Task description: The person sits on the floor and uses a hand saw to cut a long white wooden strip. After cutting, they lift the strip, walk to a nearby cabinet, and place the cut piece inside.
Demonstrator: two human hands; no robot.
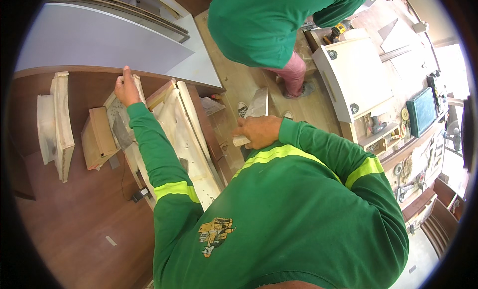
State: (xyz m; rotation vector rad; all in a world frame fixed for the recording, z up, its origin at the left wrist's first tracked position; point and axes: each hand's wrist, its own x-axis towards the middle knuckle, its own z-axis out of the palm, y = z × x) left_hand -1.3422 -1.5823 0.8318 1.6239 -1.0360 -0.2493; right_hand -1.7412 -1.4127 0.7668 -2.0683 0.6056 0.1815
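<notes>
Bright overall; washed-out glare at opening (pixel 451 72), far right; straight edges bowed, corners black; soft shadows.

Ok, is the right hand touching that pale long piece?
Touching: the head view shows the right hand closed around the pale long piece, with pale material visible on both sides of the grip.

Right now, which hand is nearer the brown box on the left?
The left hand: it's near the brown box, while the right hand is farther off, gripping a pale piece.
</notes>
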